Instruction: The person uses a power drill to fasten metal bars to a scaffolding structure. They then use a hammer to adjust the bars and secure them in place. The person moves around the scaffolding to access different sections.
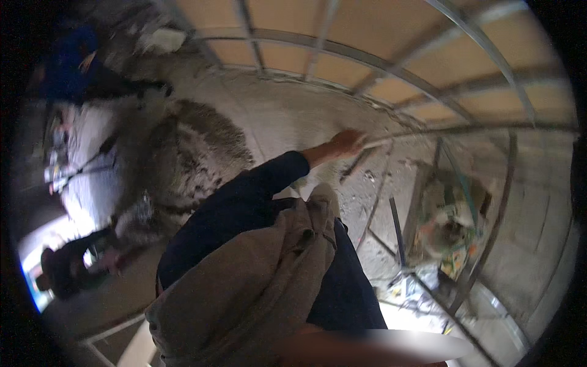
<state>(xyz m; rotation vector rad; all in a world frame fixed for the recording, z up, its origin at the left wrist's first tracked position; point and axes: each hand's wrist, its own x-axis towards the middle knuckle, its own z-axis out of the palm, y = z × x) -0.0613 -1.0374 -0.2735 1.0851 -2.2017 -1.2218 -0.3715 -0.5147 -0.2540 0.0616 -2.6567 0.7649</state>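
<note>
My left hand (347,144), reaching out from a dark blue sleeve, is closed round the near end of a long thin bar (422,133). The bar looks like metal and runs off to the right along the foot of a metal stud frame (379,63) backed with tan boards. Motion blurs the hand and hides the separate fingers. My right hand does not show. My grey-brown top hangs across the middle of the view, and a light shoe tip (324,194) stands on the dusty floor below the left forearm.
A dark heap of sand or rubble (211,144) lies left. To the right, thin bars (397,231) cross near a pale sack (449,232) and loose scraps. A person in blue (67,64) is at the upper left; another person in dark clothes (70,263) is at the lower left.
</note>
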